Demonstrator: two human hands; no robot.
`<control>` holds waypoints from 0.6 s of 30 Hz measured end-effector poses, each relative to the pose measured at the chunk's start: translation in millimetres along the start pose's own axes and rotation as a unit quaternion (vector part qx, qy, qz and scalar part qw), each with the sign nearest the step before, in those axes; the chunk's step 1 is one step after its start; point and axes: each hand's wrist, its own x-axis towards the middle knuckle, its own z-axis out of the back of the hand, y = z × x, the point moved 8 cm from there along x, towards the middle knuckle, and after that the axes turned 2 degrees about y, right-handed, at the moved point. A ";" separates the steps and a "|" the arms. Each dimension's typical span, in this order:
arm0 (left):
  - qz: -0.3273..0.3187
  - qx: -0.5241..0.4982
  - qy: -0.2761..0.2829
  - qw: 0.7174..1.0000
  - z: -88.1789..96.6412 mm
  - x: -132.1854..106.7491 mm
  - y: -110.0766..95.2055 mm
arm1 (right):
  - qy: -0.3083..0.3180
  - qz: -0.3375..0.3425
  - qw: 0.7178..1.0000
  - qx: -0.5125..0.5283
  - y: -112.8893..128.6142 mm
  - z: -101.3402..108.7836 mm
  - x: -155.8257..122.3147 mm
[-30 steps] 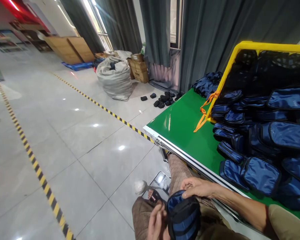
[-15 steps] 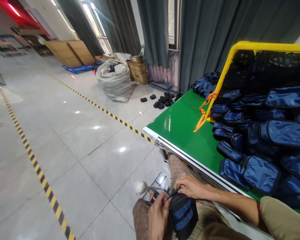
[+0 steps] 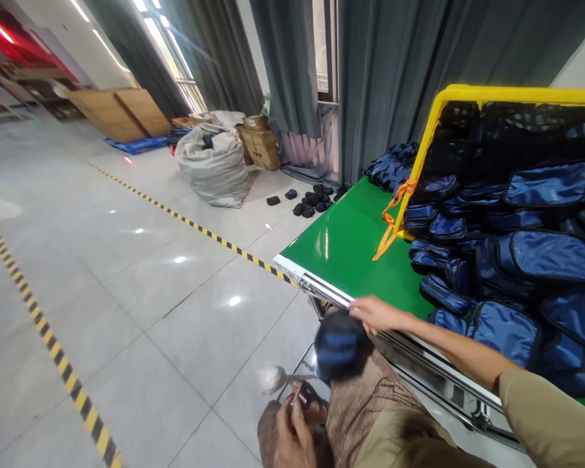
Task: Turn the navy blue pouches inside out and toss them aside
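Note:
My right hand (image 3: 377, 314) grips the top of a small black and blue pouch (image 3: 341, 346), which is blurred by motion. The pouch hangs over my right knee, beside the metal edge of the green table (image 3: 344, 237). Lower down, my left hand (image 3: 295, 432) is apart from the pouch, over my left leg. Its fingers are drawn together, and what they hold, if anything, is too small to make out. Many blue pouches (image 3: 507, 331) with black trim lie heaped on the table at the right.
A yellow-framed bin (image 3: 431, 136) lies at the table's right, its orange strap (image 3: 384, 244) trailing. Beyond the table are black pouches (image 3: 314, 200) on the floor, a stuffed white sack (image 3: 214, 166) and cardboard boxes (image 3: 262, 146). Striped tape (image 3: 195, 226) crosses the tiles.
My left hand has let go of the pouch and dropped lower. My right hand has lifted the pouch forward from my lap toward the table edge. The view has shifted slightly.

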 end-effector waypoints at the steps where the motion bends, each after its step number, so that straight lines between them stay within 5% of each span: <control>1: 0.021 -0.004 0.002 1.000 0.9 -3.7 3.9 | -0.094 0.015 0.993 0.066 7.0 35.4 8.1; 4: 0.106 -0.024 0.039 0.993 -11.6 -23.3 15.7 | -0.317 0.078 0.937 0.125 14.2 130.5 3.6; 6: 0.150 -0.029 0.052 0.987 -23.2 -38.8 19.9 | -0.390 0.045 0.920 -0.002 3.2 171.3 -17.3; 8: 0.166 -0.046 0.066 0.983 -35.6 -50.9 19.5 | -0.376 -0.021 0.902 -0.211 -14.4 190.5 -42.8; 11: 0.152 -0.087 0.102 0.979 -53.0 -60.5 14.2 | -0.328 -0.143 0.824 -0.439 -54.3 206.0 -93.1; 15: 0.129 -0.099 0.150 0.975 -68.6 -64.7 9.6 | -0.343 -0.233 0.726 -0.548 -87.7 227.2 -160.1; 18: 0.106 -0.092 0.180 0.974 -77.9 -64.8 6.8 | -0.305 -0.299 0.723 -0.543 -109.0 235.2 -185.9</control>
